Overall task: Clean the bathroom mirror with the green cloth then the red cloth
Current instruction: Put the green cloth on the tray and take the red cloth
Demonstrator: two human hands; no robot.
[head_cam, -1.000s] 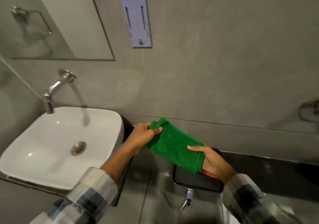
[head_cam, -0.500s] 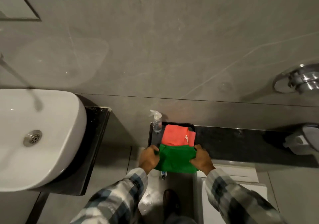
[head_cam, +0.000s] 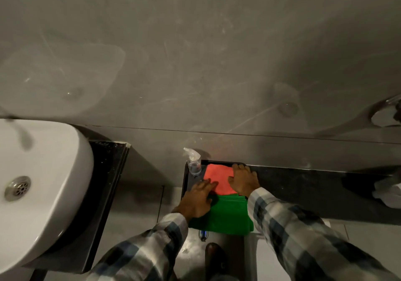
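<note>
Left hand (head_cam: 198, 198): flat, fingers apart, pinning green cloth (head_cam: 225, 215)
Right hand (head_cam: 245, 181): open, reaching over red cloth (head_cam: 218, 180); likely the next pickup

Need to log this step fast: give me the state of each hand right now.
Left hand: open, fingers spread flat across the edge of the red cloth and green cloth, gripping nothing.
Right hand: open, flat on the red cloth's right side.

A bathroom — a white ceramic basin (head_cam: 43, 194) with a steel drain (head_cam: 17, 188), grey tiled wall (head_cam: 195, 53) behind it.
</note>
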